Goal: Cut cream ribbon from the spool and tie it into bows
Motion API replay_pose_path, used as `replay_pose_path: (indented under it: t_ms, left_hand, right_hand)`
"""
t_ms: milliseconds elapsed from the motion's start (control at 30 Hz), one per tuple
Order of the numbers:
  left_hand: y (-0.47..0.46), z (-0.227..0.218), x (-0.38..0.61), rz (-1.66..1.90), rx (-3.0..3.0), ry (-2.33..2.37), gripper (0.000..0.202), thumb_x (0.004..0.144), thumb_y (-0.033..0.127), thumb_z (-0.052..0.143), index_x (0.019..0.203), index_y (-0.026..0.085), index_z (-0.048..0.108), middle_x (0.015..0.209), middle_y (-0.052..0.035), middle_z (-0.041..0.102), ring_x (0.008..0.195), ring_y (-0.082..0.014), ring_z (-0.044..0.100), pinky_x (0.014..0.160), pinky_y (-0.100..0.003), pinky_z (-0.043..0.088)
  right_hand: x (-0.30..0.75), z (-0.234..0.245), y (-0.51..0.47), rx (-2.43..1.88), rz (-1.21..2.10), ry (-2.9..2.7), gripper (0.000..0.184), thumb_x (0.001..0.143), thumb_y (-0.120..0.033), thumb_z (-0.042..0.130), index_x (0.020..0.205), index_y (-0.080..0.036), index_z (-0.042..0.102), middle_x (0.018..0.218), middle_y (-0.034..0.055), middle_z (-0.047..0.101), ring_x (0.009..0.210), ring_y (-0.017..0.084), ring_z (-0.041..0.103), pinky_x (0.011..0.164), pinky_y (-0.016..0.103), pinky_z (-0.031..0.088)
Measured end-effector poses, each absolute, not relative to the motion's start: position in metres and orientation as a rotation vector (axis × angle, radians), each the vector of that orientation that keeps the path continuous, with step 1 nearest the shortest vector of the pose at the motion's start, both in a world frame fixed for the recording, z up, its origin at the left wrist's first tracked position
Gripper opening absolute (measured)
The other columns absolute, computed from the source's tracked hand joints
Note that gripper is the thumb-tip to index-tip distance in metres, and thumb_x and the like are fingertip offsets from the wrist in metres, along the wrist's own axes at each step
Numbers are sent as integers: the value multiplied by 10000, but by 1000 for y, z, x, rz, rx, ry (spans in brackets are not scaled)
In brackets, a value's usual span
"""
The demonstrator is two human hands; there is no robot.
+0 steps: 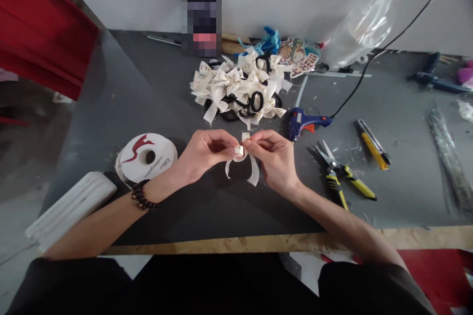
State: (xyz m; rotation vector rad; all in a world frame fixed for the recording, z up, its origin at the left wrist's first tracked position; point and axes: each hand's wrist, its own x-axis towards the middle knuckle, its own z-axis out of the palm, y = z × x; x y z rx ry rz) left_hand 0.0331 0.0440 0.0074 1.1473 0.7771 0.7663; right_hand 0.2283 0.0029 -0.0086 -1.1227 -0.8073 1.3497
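Between my two hands is a length of white ribbon (253, 173) with small gold print, its tails hanging down in a curve. My left hand (210, 152) pinches one folded part of it between thumb and fingertips. My right hand (274, 157) pinches another part just beside it, so the ribbon bends into loops. Beyond the hands lies a heap of white ribbon bows (236, 83) mixed with black hair ties (256, 102). Left of my left hand a ribbon spool (164, 157) with a red design lies flat.
A blue glue gun (306, 122) with a black cord lies right of the bows. Farther right are yellow-handled pliers (334, 177) and a yellow utility knife (373, 145). A white box-shaped device (74, 206) stands at the left edge; a clear plastic bag (365, 29) is at the back.
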Motion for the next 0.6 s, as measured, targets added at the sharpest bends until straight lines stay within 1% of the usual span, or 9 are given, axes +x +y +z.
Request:
replay_pose_path:
  t_ms: [133,267,367,433,533,600]
  left_hand:
    - [42,7,33,784,1182,869,141,826,310,914,894,204,850,857,-44,811,778,-157,722,731,-273,580]
    - [43,10,33,796,1230,919,156,831,328,908,909,204,858,900,-57,826,822,-183,751,775,-296,610]
    - [41,14,34,798,1255,918,169,836,318,905,932,193,845,930,-57,826,854,-180,766,799,-283,617]
    - [40,16,34,803,1216,930,238,813,304,924,989,193,810,892,-39,818,813,-163,764,754,-258,609]
    - [39,16,34,726,1128,965,440,771,296,955,1144,205,741,795,-9,794,736,-147,748,685,-235,588]
    - [40,15,34,677,1114,959,431,752,300,967,1108,184,754,787,-16,788,741,-148,751,697,-235,593]
  right_hand:
    - [229,-5,0,-1185,1244,-978,161,809,-305,921,902,-241,805,888,-1,823,780,159,779,741,289,651]
    - [232,-1,-1,-1276,1047,-1220,73,888,-303,852,934,-250,832,900,-4,825,782,162,759,754,310,631]
    - [233,-1,-3,-1311,961,-1310,71,935,-313,807,977,-269,843,946,-9,835,810,169,760,770,323,621]
    - [233,-2,-4,-1327,934,-1366,80,963,-310,777,995,-276,842,955,-13,837,821,170,762,782,325,616]
    - [234,-2,-6,-1318,887,-1472,89,989,-265,741,1006,-277,829,938,-21,832,810,158,759,782,311,606]
    - [236,-2,-5,-1302,851,-1545,108,998,-227,723,1006,-275,818,928,-27,829,796,148,754,782,302,596]
